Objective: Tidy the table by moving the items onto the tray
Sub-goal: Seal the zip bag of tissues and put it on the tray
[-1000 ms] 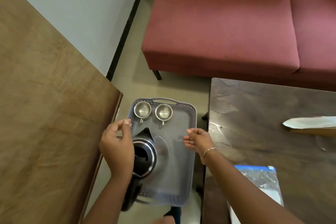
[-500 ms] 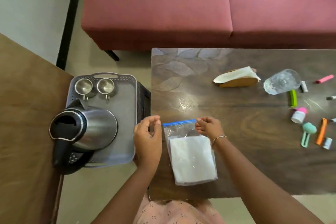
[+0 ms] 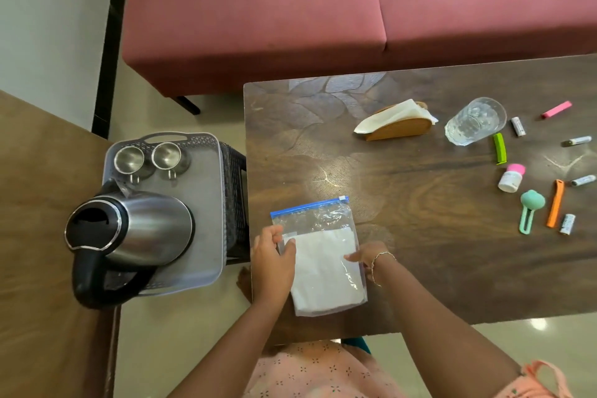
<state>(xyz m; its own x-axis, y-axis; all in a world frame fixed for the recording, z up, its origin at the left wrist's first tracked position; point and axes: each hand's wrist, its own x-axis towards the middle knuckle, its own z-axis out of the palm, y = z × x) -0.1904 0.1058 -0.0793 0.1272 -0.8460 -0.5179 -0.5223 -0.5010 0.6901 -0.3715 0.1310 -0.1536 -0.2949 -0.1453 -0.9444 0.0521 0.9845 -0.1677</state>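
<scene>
While both hands are on the bag, step: picking up the bag (image 3: 323,265) to take it to the tray (image 3: 203,203).
Next move: lift the bag by its two sides, carry it left past the table (image 3: 420,252) edge, and lay it on the bare part of the tray. I think the floppy bag needs both hands, and it must not bump the kettle (image 3: 142,229).
Room: a red sofa (image 3: 323,10) behind the table, a pale floor (image 3: 155,100), a white wall (image 3: 48,26) on the left.
Table: dark, shiny wood. The bag lies flat near its front left corner.
Tray: grey, on a black stool (image 3: 234,197) just beside the table. It holds the kettle and two metal cups (image 3: 129,159).
Left hand (image 3: 271,263): grasps the bag's left edge, thumb on top.
Right hand (image 3: 365,258): a finger lies on the bag's right edge; I cannot tell if it grips.
Small things: a napkin holder (image 3: 399,126), a glass (image 3: 475,121), clips (image 3: 555,203) and a little bottle (image 3: 510,178) wait on the far right of the table.
</scene>
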